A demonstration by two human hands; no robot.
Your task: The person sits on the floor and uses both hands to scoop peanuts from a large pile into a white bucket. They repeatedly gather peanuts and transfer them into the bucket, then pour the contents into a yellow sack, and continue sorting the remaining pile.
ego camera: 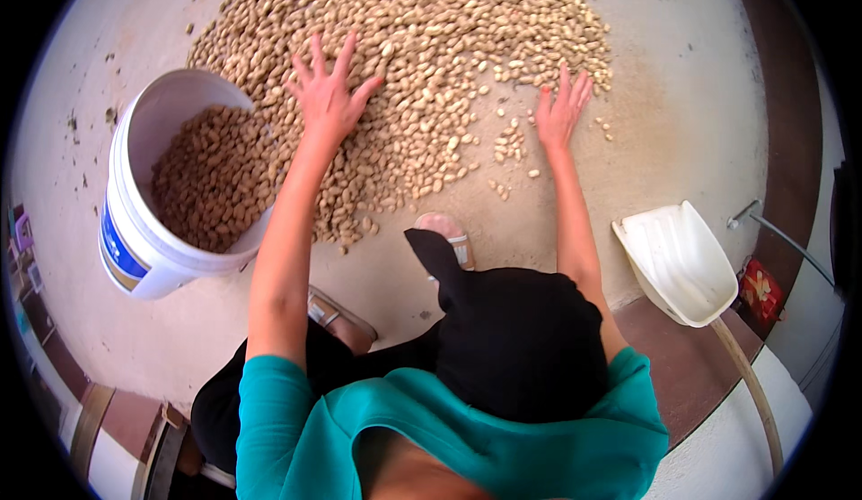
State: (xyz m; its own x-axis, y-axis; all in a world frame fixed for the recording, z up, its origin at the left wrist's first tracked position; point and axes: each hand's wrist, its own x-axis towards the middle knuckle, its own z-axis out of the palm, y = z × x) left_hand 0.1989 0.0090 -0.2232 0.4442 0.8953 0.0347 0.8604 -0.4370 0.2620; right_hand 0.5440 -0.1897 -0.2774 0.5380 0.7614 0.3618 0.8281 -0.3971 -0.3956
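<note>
A broad heap of unshelled peanuts (417,49) spreads over the concrete floor before me. My left hand (328,96) is over the left part of the heap, palm down with fingers spread, holding nothing. At the heap's lower right edge, my right hand (560,111) reaches among scattered peanuts with its fingers a little apart; nothing shows in its grasp. Whether its fingertips touch the nuts I cannot tell. On its side to the left lies a white plastic bucket (172,274), its mouth towards the heap. Peanuts fill its lower side and run out onto the floor.
A white plastic shovel (677,257) with a wooden handle (751,382) leans at the right, blade up. Behind it are a red packet (761,291) and a metal rod (788,237). My sandalled foot (448,234) stands close to the heap's near edge.
</note>
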